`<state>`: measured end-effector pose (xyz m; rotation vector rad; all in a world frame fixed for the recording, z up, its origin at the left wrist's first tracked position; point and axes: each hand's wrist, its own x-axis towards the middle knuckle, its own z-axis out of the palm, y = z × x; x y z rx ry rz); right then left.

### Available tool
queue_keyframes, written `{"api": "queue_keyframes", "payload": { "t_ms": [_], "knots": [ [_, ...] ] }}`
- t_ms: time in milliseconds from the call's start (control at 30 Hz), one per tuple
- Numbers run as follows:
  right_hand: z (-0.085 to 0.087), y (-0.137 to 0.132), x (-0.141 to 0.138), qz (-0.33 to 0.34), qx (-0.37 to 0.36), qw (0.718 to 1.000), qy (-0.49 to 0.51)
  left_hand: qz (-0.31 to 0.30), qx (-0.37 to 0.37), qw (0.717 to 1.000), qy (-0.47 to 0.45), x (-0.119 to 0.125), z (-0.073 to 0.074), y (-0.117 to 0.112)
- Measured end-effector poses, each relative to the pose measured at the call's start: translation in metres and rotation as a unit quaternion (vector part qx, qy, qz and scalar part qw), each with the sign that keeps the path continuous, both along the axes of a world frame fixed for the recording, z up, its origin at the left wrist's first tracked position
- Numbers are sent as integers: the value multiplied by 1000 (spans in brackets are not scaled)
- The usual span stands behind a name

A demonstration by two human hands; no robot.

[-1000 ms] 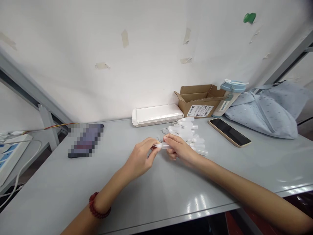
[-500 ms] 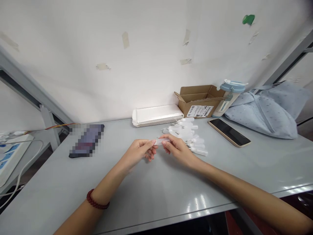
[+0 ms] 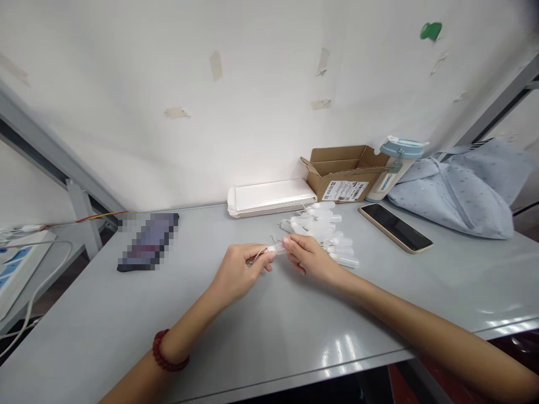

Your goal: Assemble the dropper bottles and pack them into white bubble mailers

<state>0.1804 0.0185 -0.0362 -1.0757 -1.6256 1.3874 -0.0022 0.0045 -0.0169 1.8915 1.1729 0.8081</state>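
Between my two hands is a small translucent plastic tube with a white end, held just above the grey table. My left hand pinches the tube's left end between thumb and fingers, and a thin cord or wire shows by those fingers. At the other end, the fingertips of my right hand are closed on the same tube. Beyond my right hand lies a pile of similar translucent tubes with thin wire-like ends. Some of them are partly hidden by that hand.
Behind the pile stand a flat white stack and an open cardboard box. A tumbler, a blue bag and a phone are on the right. A dark, blurred-out device lies left, near a power strip.
My left hand has turned, its back now more upward, and a thin cord shows at its fingers. My right hand's grip has shifted slightly along the tube.
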Motion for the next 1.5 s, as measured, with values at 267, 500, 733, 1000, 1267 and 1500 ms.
{"api": "queue_keyframes", "payload": {
  "t_ms": [267,500,733,1000,1267,1500],
  "knots": [
    [12,1,3,49,-91,993,63,5,11,1000,-13,0,2,-3],
    [22,-2,10,-63,192,973,-113,62,-88,988,-107,-2,1,6],
    [23,-1,12,-130,271,943,-144,61,-103,988,-95,-1,3,6],
    [33,1,19,-203,209,956,-36,30,-116,990,-73,1,7,3],
    [35,4,20,-195,164,967,26,28,-125,988,-87,0,0,3],
    [34,-1,16,-181,155,971,-1,15,-117,990,-82,1,-2,2]
  ]
}}
